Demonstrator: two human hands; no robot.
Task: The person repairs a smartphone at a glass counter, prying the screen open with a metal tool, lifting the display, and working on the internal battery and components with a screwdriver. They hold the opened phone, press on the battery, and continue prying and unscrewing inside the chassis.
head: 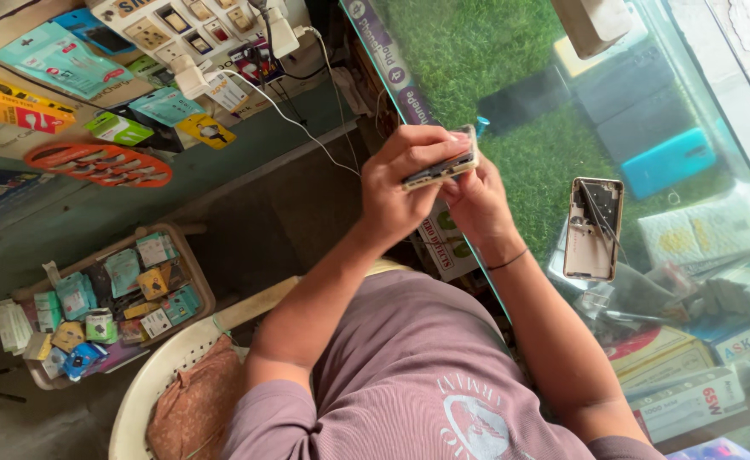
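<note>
Gripping: both hands, left hand (pixel 396 192) and right hand (pixel 477 200), clamp the phone (pixel 441 166) edgewise.
Risk: phone slips onto the glass counter (pixel 733 94) if a grip loosens.

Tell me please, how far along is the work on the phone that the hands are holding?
Already done: an opened phone shell lies on the glass counter, inner side up, apart from both hands. In hand: the left hand and right hand grip a slim phone, seen edge-on above the counter's edge. Left: the shell and the held phone are not joined. What the fingers do at its edge is too small to tell.
</note>
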